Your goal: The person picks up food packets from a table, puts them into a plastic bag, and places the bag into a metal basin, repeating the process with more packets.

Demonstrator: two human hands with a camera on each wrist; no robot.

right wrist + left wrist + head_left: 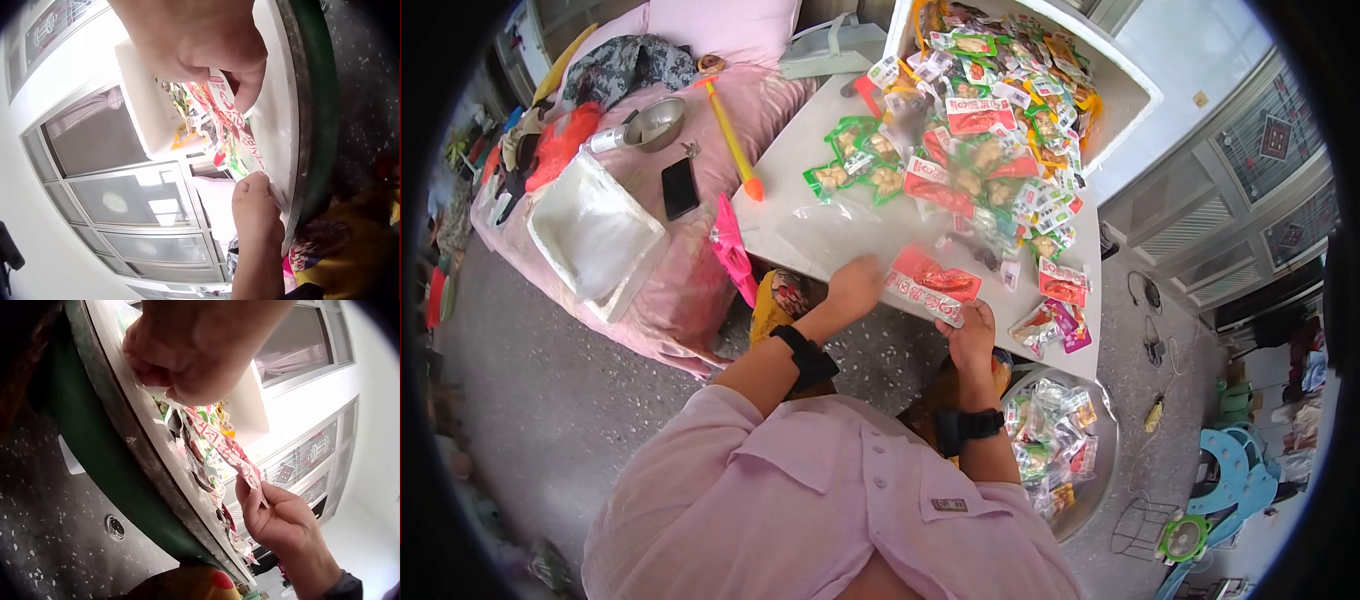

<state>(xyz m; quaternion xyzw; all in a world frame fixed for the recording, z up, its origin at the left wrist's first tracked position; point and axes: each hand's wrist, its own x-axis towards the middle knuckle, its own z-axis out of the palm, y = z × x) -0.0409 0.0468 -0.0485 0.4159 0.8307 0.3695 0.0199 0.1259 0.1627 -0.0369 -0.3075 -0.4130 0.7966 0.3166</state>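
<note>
My right hand (972, 340) pinches the lower right corner of a flat red-and-white food packet (935, 280), thumb on top, at the table's near edge. In the right wrist view the packet (228, 115) stretches from this hand (206, 47) toward the left one. My left hand (857, 287) is blurred beside the packet's left end, its fingers (140, 362) bent in the left wrist view; I cannot tell whether they grip anything. Clear plastic (825, 232) lies on the table just beyond it. Green-edged packets (855, 160) and more red-and-white packets (940, 185) lie farther back.
A white foam box (1135, 90) tips a heap of packets onto the white table (775, 190). Below the right edge stands a metal basin (1108, 455) of packets. On the pink bed at left are a foam lid (565, 225), phone (680, 188) and steel pan (655, 125).
</note>
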